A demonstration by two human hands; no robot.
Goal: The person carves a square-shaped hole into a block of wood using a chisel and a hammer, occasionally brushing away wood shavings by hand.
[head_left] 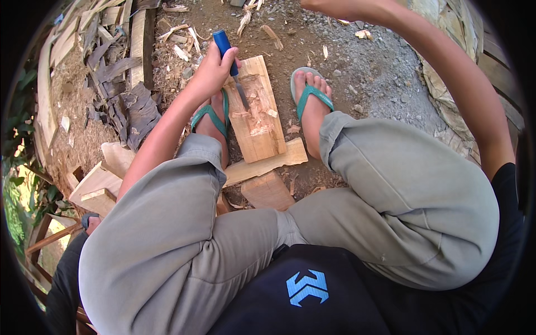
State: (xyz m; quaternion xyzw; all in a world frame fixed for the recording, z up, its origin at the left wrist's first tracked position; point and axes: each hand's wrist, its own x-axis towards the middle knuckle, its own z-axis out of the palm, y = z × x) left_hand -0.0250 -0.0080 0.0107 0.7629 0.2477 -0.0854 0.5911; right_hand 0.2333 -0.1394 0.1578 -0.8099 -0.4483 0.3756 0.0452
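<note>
My left hand (214, 68) is closed around the blue handle of a chisel (241, 94). The metal blade slants down into the rough, carved hollow of a wooden block (266, 146), and its tip meets the wood there. Loose chips and splinters lie in the hollow. The block stands between my two feet, in green-strapped sandals, with its near end by a flat piece of wood (287, 154). My right arm is raised and reaches to the far edge of the view, where only a sliver of my right hand (318, 4) shows; its fingers are cut off.
Another short wood block (268, 191) lies nearer me. Planks and dark bark strips (137, 114) are piled on the left, with cut boards (97, 184) beside my left leg. Shavings litter the dirt. Crumpled sheeting (452, 72) lies far right. Part of another person's dark sleeve (64, 285) shows lower left.
</note>
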